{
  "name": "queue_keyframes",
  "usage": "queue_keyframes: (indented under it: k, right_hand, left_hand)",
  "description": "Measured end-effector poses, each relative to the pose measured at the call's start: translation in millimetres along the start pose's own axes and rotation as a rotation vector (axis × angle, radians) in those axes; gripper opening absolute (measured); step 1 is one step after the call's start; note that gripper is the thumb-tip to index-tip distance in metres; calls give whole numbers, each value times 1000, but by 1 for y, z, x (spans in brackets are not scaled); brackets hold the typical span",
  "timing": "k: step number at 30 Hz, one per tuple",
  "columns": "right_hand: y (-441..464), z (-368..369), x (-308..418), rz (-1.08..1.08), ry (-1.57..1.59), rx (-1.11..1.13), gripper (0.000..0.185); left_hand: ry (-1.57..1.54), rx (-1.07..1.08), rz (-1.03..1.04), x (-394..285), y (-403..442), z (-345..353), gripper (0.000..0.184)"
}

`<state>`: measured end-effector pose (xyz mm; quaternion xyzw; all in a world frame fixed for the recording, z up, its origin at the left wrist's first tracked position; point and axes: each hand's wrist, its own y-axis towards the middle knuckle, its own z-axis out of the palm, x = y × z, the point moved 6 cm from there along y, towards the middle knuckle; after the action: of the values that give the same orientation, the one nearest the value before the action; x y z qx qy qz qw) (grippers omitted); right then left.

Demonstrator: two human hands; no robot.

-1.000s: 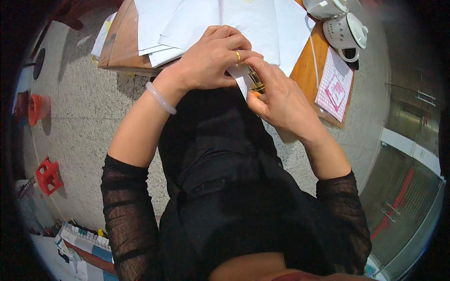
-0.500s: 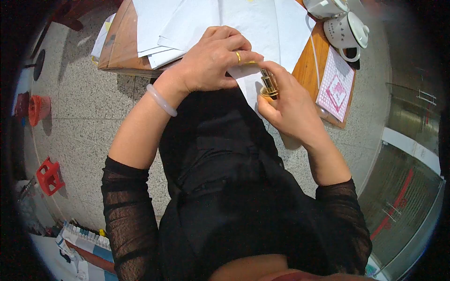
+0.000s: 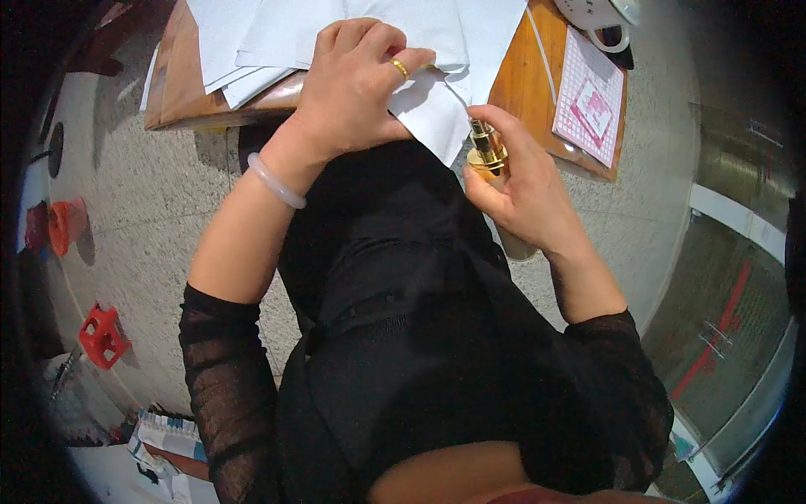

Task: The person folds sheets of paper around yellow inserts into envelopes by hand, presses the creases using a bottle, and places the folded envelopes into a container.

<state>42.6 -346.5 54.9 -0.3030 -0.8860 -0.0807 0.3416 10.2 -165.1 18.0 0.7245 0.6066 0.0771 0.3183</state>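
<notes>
My left hand is at the near edge of the table, its fingers curled on a white sheet that hangs over the edge. I cannot tell whether the sheet is cloth or paper. A gold ring and a pale bangle are on this hand and wrist. My right hand is wrapped round a bottle with a gold pump top. Its index finger lies by the top of the pump, and the bottle's pale lower end shows below the palm. The pump stands to the right of the sheet, apart from my left hand.
More white sheets lie overlapping on the wooden table. At its right are a pink-and-white gridded card and a white lidded mug. A red stool and a red bin stand on the floor at left.
My hands have drawn apart; earlier their fingertips nearly met. The gold pump top now shows more fully beside the sheet. The whole view has shifted, with the table higher in it.
</notes>
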Motion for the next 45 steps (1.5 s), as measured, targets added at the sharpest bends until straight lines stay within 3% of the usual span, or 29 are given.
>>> queue_keyframes:
  k: [20,24,29,39,45]
  right_hand:
    - [17,-25,-6,-33,0,-129,55]
    - [32,-30,-1,-143,-30,-158,55]
    - [46,-32,-3,-112,-103,-147,54]
    - [61,-18,-18,-186,-144,-135,53]
    - [75,-15,-22,-120,-199,-80,53]
  left_hand:
    - [25,-28,-35,-1,1,4,52]
    - [-51,5,-65,2,2,-1,66]
    - [-149,71,-100,11,-1,0,91]
    - [-150,66,-104,13,-2,1,88]
    - [-150,73,-103,12,0,0,84]
